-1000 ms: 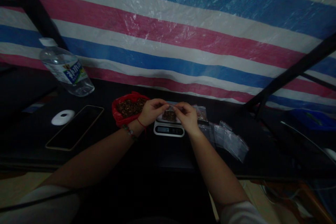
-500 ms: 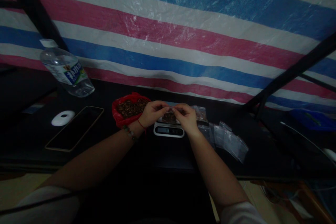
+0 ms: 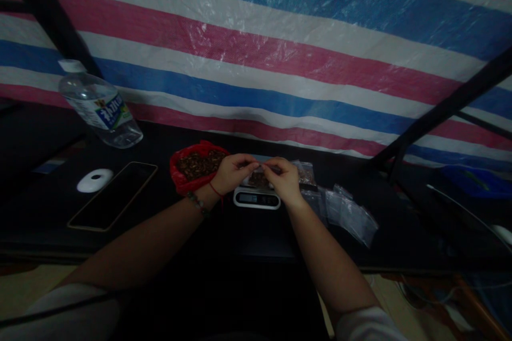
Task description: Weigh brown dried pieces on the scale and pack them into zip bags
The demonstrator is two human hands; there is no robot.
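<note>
My left hand [image 3: 234, 172] and my right hand [image 3: 286, 180] meet above a small white digital scale [image 3: 256, 204]. Thumbs and fingertips of both pinch the top edge of a clear zip bag [image 3: 259, 179], which has dark brown pieces inside and is at the scale's top. A lit display faces me, its figures too dim to read. Left of my left hand lies an open red plastic bag [image 3: 178, 182] full of the same brown pieces, seeds or nuts by their look. By my right hand are filled clear bags [image 3: 306, 171], partly hidden.
Flat clear zip bags [image 3: 352, 216] are fanned out to the right on the black table [image 3: 248, 240]. On the left are a phone [image 3: 114, 197], a white rounded device [image 3: 95, 180] and a large clear bottle [image 3: 102, 106]. Striped sheeting [image 3: 256, 64] hangs behind; a blue tray [image 3: 474, 181] sits far right.
Both hands keep their pinch on the zip bag's top edge with almost no movement. The whole view has shifted very slightly.
</note>
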